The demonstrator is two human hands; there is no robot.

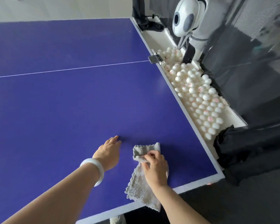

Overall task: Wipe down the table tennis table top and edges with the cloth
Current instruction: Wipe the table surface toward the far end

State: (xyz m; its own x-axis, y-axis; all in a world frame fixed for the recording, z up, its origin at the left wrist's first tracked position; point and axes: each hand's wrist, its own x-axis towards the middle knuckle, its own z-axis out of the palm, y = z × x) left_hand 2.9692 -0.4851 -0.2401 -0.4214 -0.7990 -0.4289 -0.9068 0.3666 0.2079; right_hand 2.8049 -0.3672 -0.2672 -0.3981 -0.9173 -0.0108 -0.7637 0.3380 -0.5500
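A long white trough [155,37] runs along the right, heaped with white balls [200,94], some printed in red. At its far end stands a white machine [184,18] with a rounded head and a dark round mouth. Black netting [249,151] hangs behind it and bunches at the near end. A small dark clamp [154,59] sits just left of the balls.

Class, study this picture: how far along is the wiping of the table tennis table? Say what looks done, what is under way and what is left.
Done: nothing certain; the blue table top shows no wipe marks. In hand: the right hand grips the grey cloth near the corner; the left hand rests beside it. Left: probably most of the top and the white edges.
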